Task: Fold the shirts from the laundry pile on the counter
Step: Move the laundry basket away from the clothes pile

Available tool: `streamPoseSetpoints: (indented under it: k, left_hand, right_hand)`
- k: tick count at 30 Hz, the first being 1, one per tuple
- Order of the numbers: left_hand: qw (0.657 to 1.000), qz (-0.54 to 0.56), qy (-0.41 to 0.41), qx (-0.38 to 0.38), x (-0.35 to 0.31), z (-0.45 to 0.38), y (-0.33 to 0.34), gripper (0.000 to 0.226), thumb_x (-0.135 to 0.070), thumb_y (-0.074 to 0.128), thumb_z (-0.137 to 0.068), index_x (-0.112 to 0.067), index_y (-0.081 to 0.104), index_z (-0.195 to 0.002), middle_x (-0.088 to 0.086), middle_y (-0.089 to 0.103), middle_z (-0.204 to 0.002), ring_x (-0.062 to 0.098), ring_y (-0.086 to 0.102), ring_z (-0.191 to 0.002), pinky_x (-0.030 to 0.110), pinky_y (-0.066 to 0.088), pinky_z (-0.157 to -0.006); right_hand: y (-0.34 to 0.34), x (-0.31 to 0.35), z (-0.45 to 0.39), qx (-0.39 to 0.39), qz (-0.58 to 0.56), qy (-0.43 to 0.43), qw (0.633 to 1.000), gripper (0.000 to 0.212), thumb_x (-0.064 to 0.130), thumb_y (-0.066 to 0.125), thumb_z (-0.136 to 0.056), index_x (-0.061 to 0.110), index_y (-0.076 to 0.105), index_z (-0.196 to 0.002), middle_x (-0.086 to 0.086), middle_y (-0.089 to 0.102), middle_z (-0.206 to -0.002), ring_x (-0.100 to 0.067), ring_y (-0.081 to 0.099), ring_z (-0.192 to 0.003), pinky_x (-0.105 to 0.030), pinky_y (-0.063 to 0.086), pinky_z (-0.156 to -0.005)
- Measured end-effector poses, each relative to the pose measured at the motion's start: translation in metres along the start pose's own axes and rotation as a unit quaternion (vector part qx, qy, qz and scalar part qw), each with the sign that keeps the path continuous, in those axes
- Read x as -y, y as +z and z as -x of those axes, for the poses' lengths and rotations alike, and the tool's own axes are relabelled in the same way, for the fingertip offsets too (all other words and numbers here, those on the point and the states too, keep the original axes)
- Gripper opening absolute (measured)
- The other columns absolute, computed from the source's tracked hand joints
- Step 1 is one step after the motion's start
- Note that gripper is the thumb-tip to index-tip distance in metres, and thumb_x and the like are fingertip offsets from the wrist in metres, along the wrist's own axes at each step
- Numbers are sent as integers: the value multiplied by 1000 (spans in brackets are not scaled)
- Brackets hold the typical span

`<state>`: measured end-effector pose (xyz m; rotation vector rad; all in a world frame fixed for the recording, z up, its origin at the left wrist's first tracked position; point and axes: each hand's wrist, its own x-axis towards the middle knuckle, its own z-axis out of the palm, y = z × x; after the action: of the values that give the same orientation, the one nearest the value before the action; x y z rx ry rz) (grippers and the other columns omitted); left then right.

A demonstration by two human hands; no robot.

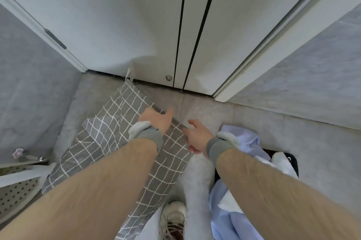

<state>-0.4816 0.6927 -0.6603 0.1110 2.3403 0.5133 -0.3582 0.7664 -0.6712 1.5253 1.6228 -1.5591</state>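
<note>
Grey counter (205, 107): left hand (156, 118) flat on checked cloth (109, 142), fingers straight; right hand (197, 136) beside, fingers relaxed.

The checked cloth (117, 142) lies spread on the counter (205, 107), on the left side, with its far corner near the cabinet doors (156, 25) at the back. The left hand (156, 119) rests on the cloth, and the right hand (197, 138) is just beside it at the cloth's right edge. The laundry pile (242, 161) lies to the right of both hands, and a shoe (172, 220) is down below, between the 2 arms.
</note>
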Motion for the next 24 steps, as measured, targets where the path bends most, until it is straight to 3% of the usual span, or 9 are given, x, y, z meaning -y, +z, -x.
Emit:
streamPoseSetpoints:
  k: [2, 5, 7, 11, 17, 22, 24]
  left_hand:
    - [999, -32, -2, 4, -1, -7, 3, 48, -65, 55, -79, -18, 57, -74, 1, 62, -69, 16, 55, -57, 23, 33, -46]
    - [999, -37, -14, 8, -4, -7, 3, 44, -57, 57, -80, -14, 60, -72, 2, 60, -61, 17, 52, -52, 24, 31, -45]
    - [999, -17, -22, 17, -5, -2, -2, 41, -52, 57, -78, -12, 64, -72, 3, 61, -59, 20, 53, -50, 23, 34, -47]
    - [999, 9, -26, 18, 6, 30, -29, 37, -49, 58, -72, -13, 64, -69, 4, 63, -60, 24, 59, -55, 27, 44, -51]
    - [999, -5, -26, -27, 15, 126, -88, 31, -41, 60, -67, -14, 55, -52, 2, 52, -46, 22, 49, -45, 23, 32, -45]
    - [998, -17, -8, -64, 5, 227, -101, 29, -32, 62, -74, -13, 54, -54, 1, 51, -50, 16, 46, -48, 22, 27, -44]
    - [998, -13, 7, -60, 1, 262, -98, 28, -30, 61, -73, -13, 53, -53, 0, 51, -50, 16, 47, -48, 23, 26, -44]
  right_hand:
    - [4, -3, -9, -5, -9, 0, 1000, 22, 35, 43, -93, 28, 51, -113, -3, 61, -78, -22, 59, -57, -26, 47, -53]
    - [6, -4, -10, -12, -31, 27, 999, 27, 36, 39, -96, 16, 58, -93, -6, 60, -77, -23, 58, -58, -24, 47, -51]
    - [5, 0, -1, -10, -60, 53, 997, 30, 37, 38, -98, 14, 56, -94, -9, 61, -79, -24, 58, -56, -23, 46, -49]
    - [-1, 10, 45, 37, -159, 128, 978, 29, 33, 39, -98, 12, 54, -85, -9, 58, -65, -22, 53, -48, -23, 44, -53]
    - [-1, 9, 145, 109, -185, 167, 962, 25, 29, 43, -95, 17, 51, -75, -2, 53, -63, -17, 51, -51, -20, 38, -53]
    - [-34, -26, 220, 46, -198, 152, 967, 25, 27, 48, -96, 11, 52, -77, -7, 58, -65, -20, 56, -47, -23, 43, -51]
    - [-50, -48, 242, -24, -209, 115, 971, 17, 19, 52, -93, 2, 56, -92, -15, 63, -78, -26, 62, -59, -30, 50, -57]
